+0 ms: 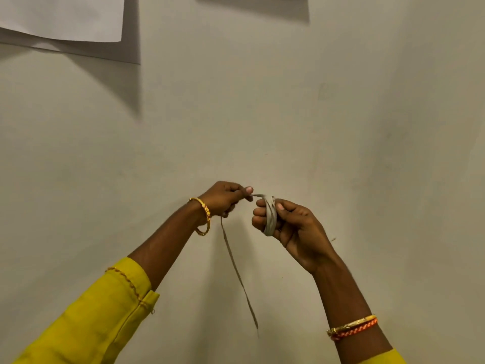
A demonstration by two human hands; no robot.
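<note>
The biggest thing in my view is a pale surface that fills the whole background; I cannot tell whether it is a wall or a table. A white sheet of paper lies against it at the upper left, its lower edge lifted and throwing a dark shadow.

Two forearms reach in from the bottom. The left one comes out of a yellow sleeve. Of the right one I see only a sliver of yellow at the lower edge.

The left grip is closed, thumb and forefinger pinching a thin grey strip. The right grip, just beside it, is curled, and the same strip is wound in several turns round its fingers as a coil, with the thumb on top of the turns. A short, taut stretch of strip runs between the two grips. The loose end drops from under the left grip and hangs down between the forearms, well clear of both.

Gold bangles sit on the left wrist. A gold band and an orange braided band sit together on the right forearm.
</note>
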